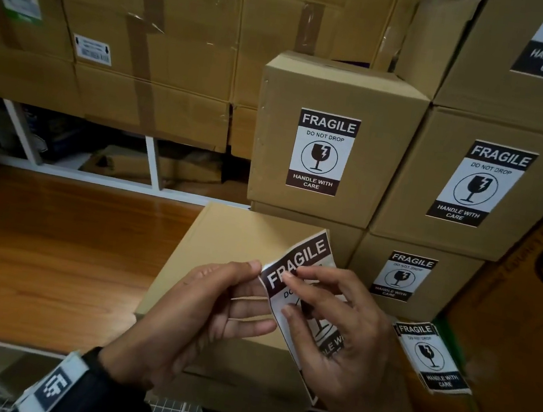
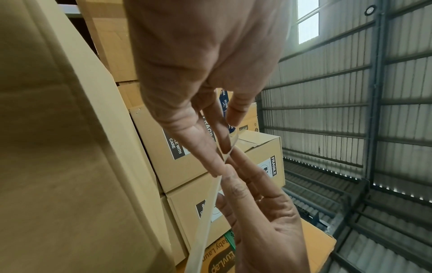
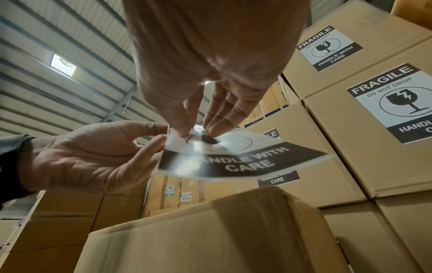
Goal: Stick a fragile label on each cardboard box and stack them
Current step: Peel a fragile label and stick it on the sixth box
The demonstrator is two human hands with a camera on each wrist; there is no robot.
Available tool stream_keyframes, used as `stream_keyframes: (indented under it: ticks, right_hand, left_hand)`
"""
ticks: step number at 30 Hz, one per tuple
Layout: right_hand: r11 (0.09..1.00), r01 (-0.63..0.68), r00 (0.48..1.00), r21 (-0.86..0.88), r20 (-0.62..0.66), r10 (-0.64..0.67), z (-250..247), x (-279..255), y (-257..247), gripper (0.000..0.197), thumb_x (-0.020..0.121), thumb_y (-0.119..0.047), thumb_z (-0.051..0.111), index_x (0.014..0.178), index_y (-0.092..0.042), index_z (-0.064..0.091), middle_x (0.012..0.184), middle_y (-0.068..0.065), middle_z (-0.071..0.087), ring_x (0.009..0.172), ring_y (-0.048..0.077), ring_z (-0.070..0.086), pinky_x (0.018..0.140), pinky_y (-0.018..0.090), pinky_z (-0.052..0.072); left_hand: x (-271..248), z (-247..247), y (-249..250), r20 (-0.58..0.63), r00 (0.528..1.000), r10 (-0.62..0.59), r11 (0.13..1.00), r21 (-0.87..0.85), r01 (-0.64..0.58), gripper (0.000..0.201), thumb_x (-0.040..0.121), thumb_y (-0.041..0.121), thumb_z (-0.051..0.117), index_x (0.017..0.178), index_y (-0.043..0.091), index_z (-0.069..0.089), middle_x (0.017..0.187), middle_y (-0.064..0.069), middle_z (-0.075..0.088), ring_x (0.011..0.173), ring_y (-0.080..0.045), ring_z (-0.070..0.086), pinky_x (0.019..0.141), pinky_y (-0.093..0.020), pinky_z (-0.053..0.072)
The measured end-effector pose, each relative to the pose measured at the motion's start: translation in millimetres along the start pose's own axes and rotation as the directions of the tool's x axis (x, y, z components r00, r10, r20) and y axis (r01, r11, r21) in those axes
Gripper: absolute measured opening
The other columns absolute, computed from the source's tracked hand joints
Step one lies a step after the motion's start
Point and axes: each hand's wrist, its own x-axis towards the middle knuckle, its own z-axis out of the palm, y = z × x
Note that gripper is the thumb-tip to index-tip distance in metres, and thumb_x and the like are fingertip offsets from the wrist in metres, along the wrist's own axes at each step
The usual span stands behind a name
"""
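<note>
Both hands, left hand (image 1: 202, 304) and right hand (image 1: 337, 325), pinch the black-and-white FRAGILE sticker (image 1: 300, 261) at its top edge, long axis running away from them, directly above the plain brown cardboard box (image 1: 222, 251), both about equally close.

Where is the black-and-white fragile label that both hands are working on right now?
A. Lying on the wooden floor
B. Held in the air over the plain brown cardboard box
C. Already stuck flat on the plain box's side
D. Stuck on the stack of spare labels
B: the left hand and right hand both pinch the black-and-white fragile label, curled in the air above the plain brown cardboard box, which shows no sticker.
</note>
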Motion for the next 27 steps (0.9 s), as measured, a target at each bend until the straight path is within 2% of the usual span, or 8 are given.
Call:
stream_keyframes:
  ticks: [3, 6, 8, 11, 13, 17, 21, 27]
  right_hand:
    - [1.0, 0.0, 1.0, -0.001, 0.016, 0.0, 4, 3, -3, 0.037, 0.095, -0.03, 0.071, 0.132, -0.023, 0.07, 0.13, -0.005, 0.06, 0.121, 0.013, 0.062, 0.083, 0.022, 0.061]
    - [0.999, 0.006, 0.999, -0.043, 0.046, -0.004, 8, 5, -4, 0.037, 0.095, -0.025, 0.072, 0.132, -0.024, 0.07, 0.13, -0.006, 0.06, 0.118, 0.012, 0.063, 0.083, 0.022, 0.06]
    - [0.999, 0.005, 0.999, -0.052, 0.047, -0.003, 10, 8, -5, 0.038, 0.094, -0.024, 0.072, 0.132, -0.024, 0.07, 0.13, -0.007, 0.06, 0.119, 0.012, 0.063, 0.084, 0.022, 0.06]
    - [0.999, 0.02, 0.999, -0.038, 0.039, -0.018, 10, 10, -4, 0.039, 0.095, -0.02, 0.074, 0.133, -0.025, 0.07, 0.131, -0.008, 0.061, 0.121, 0.012, 0.063, 0.086, 0.022, 0.059]
    - [0.999, 0.032, 0.999, -0.032, 0.043, -0.03, 9, 12, -1, 0.04, 0.094, -0.017, 0.075, 0.133, -0.023, 0.07, 0.131, -0.008, 0.061, 0.121, 0.012, 0.063, 0.087, 0.022, 0.059]
    - [0.999, 0.044, 0.998, -0.025, 0.048, -0.043, 9, 15, 2, 0.039, 0.095, -0.019, 0.074, 0.133, -0.022, 0.07, 0.131, -0.006, 0.061, 0.123, 0.012, 0.062, 0.088, 0.02, 0.058]
    - [0.999, 0.031, 0.998, -0.018, 0.054, -0.03, 10, 18, 5, 0.037, 0.097, -0.028, 0.067, 0.135, -0.024, 0.069, 0.131, -0.007, 0.06, 0.123, 0.012, 0.061, 0.087, 0.022, 0.059]
    - [0.998, 0.049, 0.997, -0.046, 0.066, -0.046, 10, 21, 12, 0.037, 0.098, -0.029, 0.064, 0.134, -0.023, 0.07, 0.129, -0.004, 0.061, 0.121, 0.014, 0.063, 0.086, 0.024, 0.06]
  left_hand:
    - [2, -8, 1, -0.011, 1.0, 0.022, 1.0, 0.009, -0.022, 0.035, 0.096, 0.028, 0.06, 0.114, -0.001, 0.071, 0.11, -0.026, 0.075, 0.101, -0.034, 0.076, 0.089, -0.042, 0.061]
    - [3, -14, 3, 0.005, 0.999, 0.054, 0.996, 0.063, -0.055, 0.024, 0.095, 0.026, 0.064, 0.097, 0.005, 0.074, 0.111, -0.025, 0.075, 0.101, -0.033, 0.076, 0.09, -0.041, 0.061]
    - [4, -16, 4, 0.004, 0.999, 0.052, 0.998, 0.036, -0.052, 0.021, 0.092, 0.025, 0.067, 0.091, 0.007, 0.077, 0.108, -0.026, 0.075, 0.096, -0.03, 0.077, 0.086, -0.04, 0.062]
    - [7, -17, 7, -0.003, 0.999, 0.036, 0.999, -0.022, -0.036, 0.022, 0.088, 0.024, 0.07, 0.09, 0.004, 0.078, 0.101, -0.025, 0.075, 0.082, -0.023, 0.077, 0.077, -0.036, 0.065]
    - [8, -19, 8, -0.002, 1.0, 0.025, 0.999, -0.028, -0.025, 0.024, 0.087, 0.025, 0.071, 0.09, 0.002, 0.076, 0.101, -0.025, 0.075, 0.08, -0.022, 0.077, 0.075, -0.035, 0.065]
    - [11, -19, 9, 0.015, 0.999, 0.031, 1.0, -0.005, -0.031, 0.023, 0.087, 0.027, 0.071, 0.09, 0.005, 0.078, 0.103, -0.024, 0.075, 0.083, -0.021, 0.077, 0.072, -0.033, 0.066]
    - [15, -18, 11, 0.026, 0.999, 0.041, 0.999, 0.0, -0.041, 0.028, 0.087, 0.029, 0.07, 0.094, 0.004, 0.079, 0.106, -0.025, 0.075, 0.086, -0.022, 0.077, 0.072, -0.033, 0.066]
    - [20, -17, 11, 0.012, 0.999, 0.04, 0.999, 0.004, -0.04, 0.021, 0.089, 0.027, 0.07, 0.089, 0.008, 0.079, 0.108, -0.025, 0.075, 0.088, -0.021, 0.077, 0.072, -0.031, 0.065]
